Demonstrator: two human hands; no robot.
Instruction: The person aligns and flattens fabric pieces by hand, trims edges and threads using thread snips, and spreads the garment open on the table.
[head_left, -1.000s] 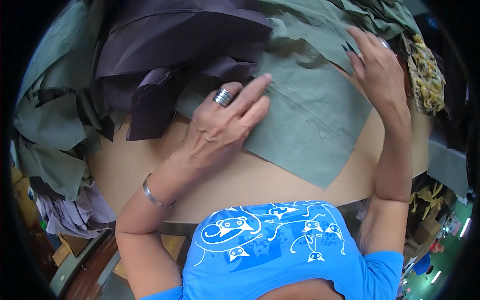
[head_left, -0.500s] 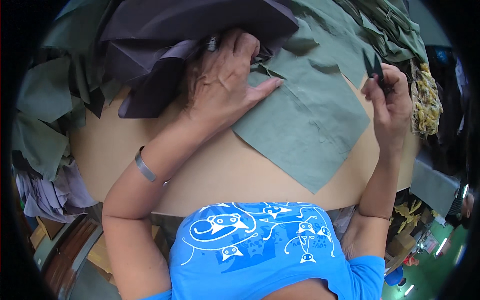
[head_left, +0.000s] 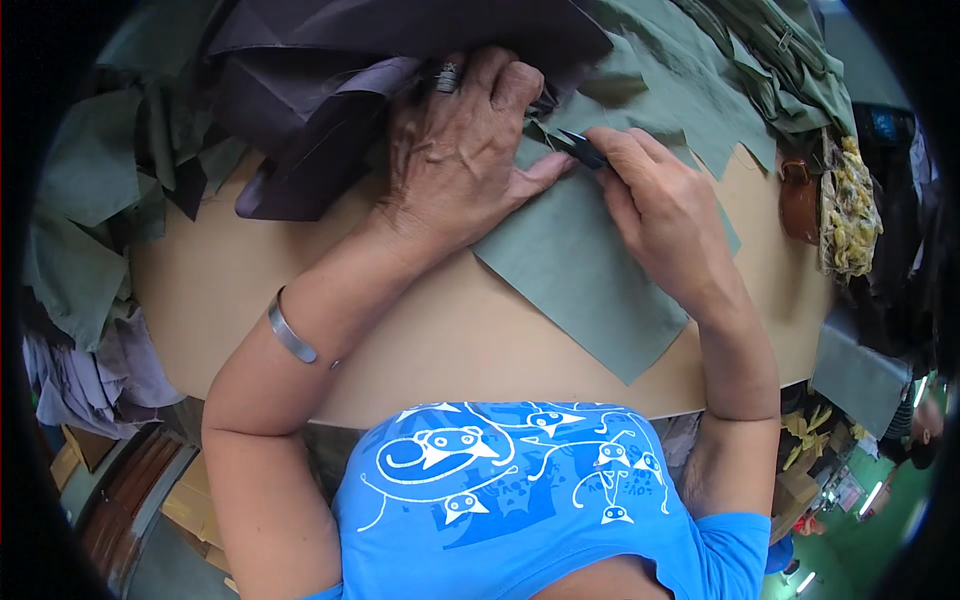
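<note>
My left hand (head_left: 455, 150) is closed over bunched cloth, its fingers curled against dark purple fabric (head_left: 300, 110) and its thumb lying on a grey-green fabric piece (head_left: 600, 290). The fingertips are hidden, so I cannot tell which layers they pinch. In my closed right hand (head_left: 660, 205) is a small pair of black thread snips (head_left: 582, 150). The blades point left, close to my left thumb, where the green cloth's edge and some loose threads meet the purple fabric. The green piece lies flat on the tan tabletop, one corner toward me.
More green cloth (head_left: 680, 80) is spread at the far right, with a zipped piece beyond. Cut green pieces (head_left: 85, 180) hang at the left. A brown container (head_left: 799, 200) stands beside a clear bag of yellowish items (head_left: 850, 215) at the tan table's (head_left: 420, 350) right edge.
My right hand has come left and inward with the snips, from the table's right side to beside my left thumb. My left hand has shifted slightly right, still on the cloth.
</note>
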